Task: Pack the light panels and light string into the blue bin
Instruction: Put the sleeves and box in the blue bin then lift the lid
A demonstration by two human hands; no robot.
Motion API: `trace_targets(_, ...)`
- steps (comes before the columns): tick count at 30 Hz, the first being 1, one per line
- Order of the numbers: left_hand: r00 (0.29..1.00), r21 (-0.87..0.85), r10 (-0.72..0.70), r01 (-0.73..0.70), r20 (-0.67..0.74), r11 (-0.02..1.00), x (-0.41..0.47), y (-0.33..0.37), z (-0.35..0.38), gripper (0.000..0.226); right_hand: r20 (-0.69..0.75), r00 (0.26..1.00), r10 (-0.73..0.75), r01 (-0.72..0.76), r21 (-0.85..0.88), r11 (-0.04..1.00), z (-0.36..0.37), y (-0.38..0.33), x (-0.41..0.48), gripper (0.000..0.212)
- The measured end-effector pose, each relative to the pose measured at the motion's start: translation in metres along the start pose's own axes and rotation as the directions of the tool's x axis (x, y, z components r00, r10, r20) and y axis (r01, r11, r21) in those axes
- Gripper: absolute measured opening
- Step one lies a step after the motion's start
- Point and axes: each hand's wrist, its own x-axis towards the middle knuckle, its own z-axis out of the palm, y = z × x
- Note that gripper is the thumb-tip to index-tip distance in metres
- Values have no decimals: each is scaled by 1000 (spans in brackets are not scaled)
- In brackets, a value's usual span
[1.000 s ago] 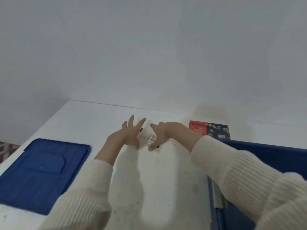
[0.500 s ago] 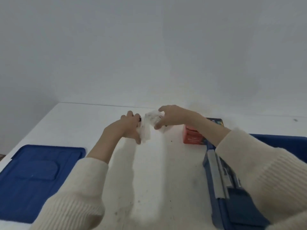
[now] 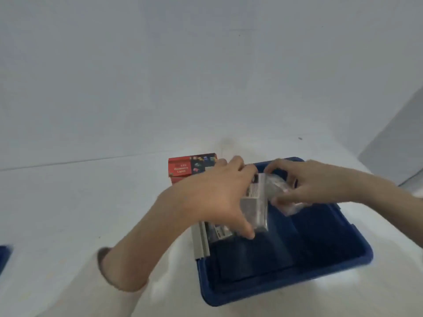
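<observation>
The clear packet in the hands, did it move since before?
Yes. The clear packet went right, from the table past the red box to over the blue bin.

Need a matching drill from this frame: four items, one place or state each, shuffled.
Things:
1. blue bin
2. red LED box
3. clear packet
4. grey strip

Places or states:
A. standing on the table, beyond the bin's far left corner
B. held by both hands above the bin
C. lying at the bin's left wall
D. open, no lid on it

Pairs: 1-D, 2-A, 3-B, 4-C
</observation>
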Motion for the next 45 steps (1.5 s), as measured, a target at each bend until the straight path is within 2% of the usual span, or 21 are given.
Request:
trace_targets(3,996,161,-31,19,78,987,24,17,38,87,15,999,35,-32,-167,985,40,17,28,41)
trace_targets(7,986,276,-109,71,127,959,35,27,75,79,19,996,88,-80,-259,962,75,26,62,66)
trace_targets(11,959,338,-183,102,215,936,32,29,88,76,-7,997,77,-76,-286,955,82,31,67,69)
trace_targets(14,936,368,-227,118,269,922,30,29,92,71,26,995,94,-84,-255,963,81,34,63,72)
trace_targets(17,932,381,-238,121,275,917,30,30,95,69,55,994,99,-85,-218,972,76,36,59,73)
trace_targets(21,929,436,-256,120,268,892,28,33,96,66,75,993,91,-77,-177,981,72,36,58,62)
trace_targets(25,933,378,-228,113,277,919,28,25,91,77,53,995,83,-74,-151,986,72,36,63,58)
trace_targets(30,887,142,-206,161,414,977,28,11,81,93,39,996,84,-78,-147,986,73,37,65,56)
trace_targets(33,894,166,-250,201,372,965,28,18,85,95,26,996,83,-79,-139,987,73,37,66,56)
trace_targets(37,920,201,-290,242,263,949,33,35,100,85,9,996,87,-85,-133,987,74,36,65,60)
trace_targets(42,934,141,-325,306,146,942,44,46,105,75,-7,996,87,-87,-132,987,75,37,65,60)
trace_targets(45,940,325,-276,202,201,924,48,47,107,67,-13,996,87,-88,-135,987,75,38,66,61)
